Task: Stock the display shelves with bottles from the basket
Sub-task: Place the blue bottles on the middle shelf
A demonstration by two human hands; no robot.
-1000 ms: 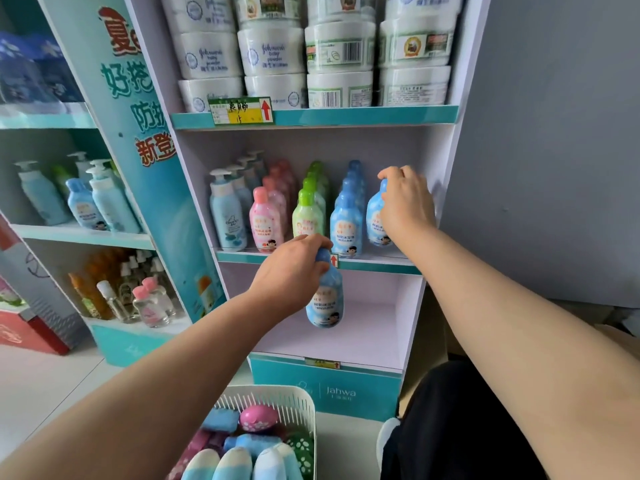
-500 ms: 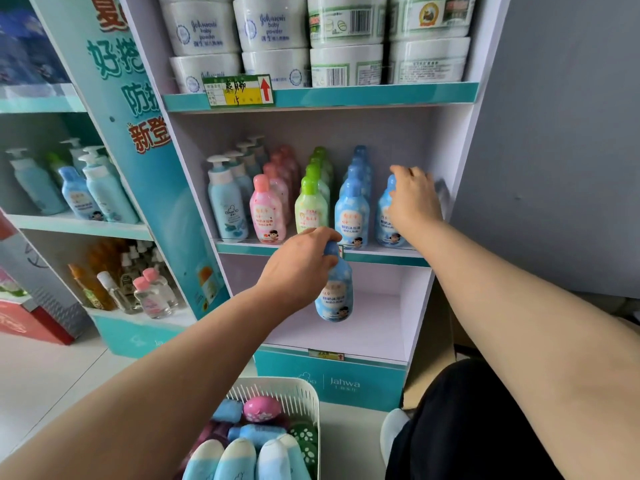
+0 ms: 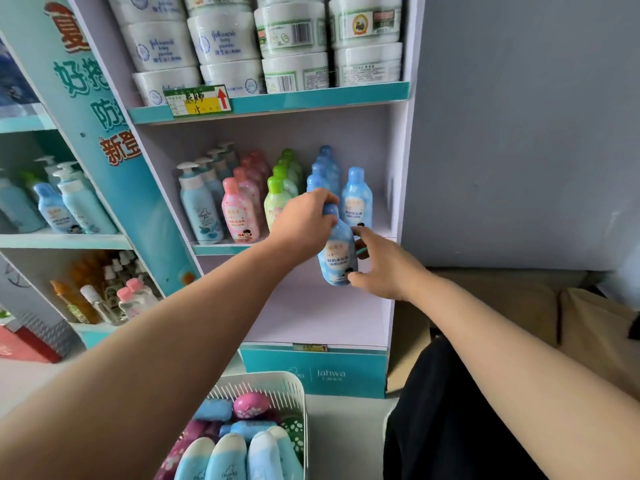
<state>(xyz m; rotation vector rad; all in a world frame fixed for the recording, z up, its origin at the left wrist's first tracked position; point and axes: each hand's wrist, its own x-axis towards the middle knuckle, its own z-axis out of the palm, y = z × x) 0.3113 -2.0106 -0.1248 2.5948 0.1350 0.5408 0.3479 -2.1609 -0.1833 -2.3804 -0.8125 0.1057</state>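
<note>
My left hand point(image 3: 304, 220) grips a light blue bottle point(image 3: 337, 254) by its neck, in front of the middle shelf's edge point(image 3: 221, 249). My right hand point(image 3: 388, 268) meets it from the right, with the thumb under the bottle's base and the fingers curled round its side. On the middle shelf stand rows of pump bottles point(image 3: 199, 209), pink bottles point(image 3: 239, 213), green bottles point(image 3: 277, 199) and blue bottles point(image 3: 356, 199). The white basket point(image 3: 277, 379) sits on the floor below, holding several blue, pink and green bottles.
The bare lower shelf point(image 3: 311, 317) lies behind the held bottle. White powder tubs point(image 3: 291, 36) fill the top shelf. A neighbouring rack point(image 3: 62, 237) at left carries more bottles. A grey wall point(image 3: 519, 133) is on the right, with cardboard point(image 3: 502, 299) at its foot.
My right hand left the blue bottle on the middle shelf and came down to the bottle in my left hand. My left hand raised that bottle up and to the right.
</note>
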